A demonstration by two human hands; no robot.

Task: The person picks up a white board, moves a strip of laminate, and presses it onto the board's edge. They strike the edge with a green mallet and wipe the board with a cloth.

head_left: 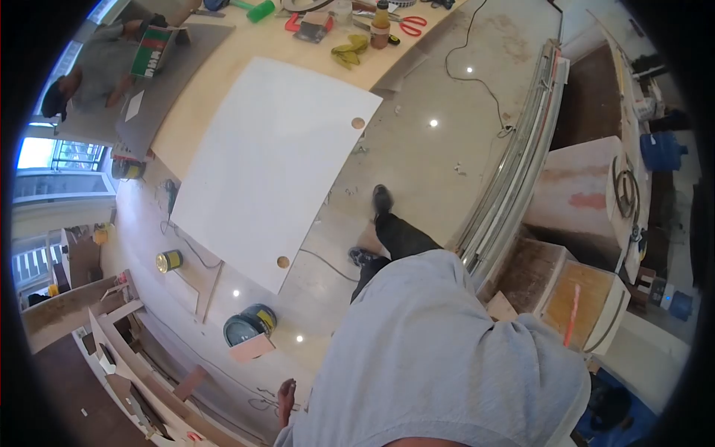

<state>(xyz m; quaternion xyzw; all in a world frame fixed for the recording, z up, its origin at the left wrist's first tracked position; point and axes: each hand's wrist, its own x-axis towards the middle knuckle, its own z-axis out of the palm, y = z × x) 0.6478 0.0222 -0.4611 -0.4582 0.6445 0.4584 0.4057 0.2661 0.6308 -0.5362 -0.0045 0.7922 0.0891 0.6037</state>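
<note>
My left hand [285, 399] hangs low beside my grey shirt [439, 350], its fingers curled in, and nothing shows in it. It is apart from every surface; the nearest things are loose cables on the floor and a dark green bucket [251, 325] with a pinkish board piece [252, 348] against it. My right hand is out of sight. Ahead of my feet, a large white panel [261, 164] with two round holes near its corners lies partly on a pale wooden table [194, 112] and juts out past its edge.
On the table are yellow gloves [348, 52], a bottle [380, 30], red-handled scissors [412, 27] and a red clamp [309, 24]. A co-worker [97, 74] is at the far left. Long metal profiles [514, 156] lie right, beside cabinet boxes [577, 194]. Cables [331, 267] cross the floor.
</note>
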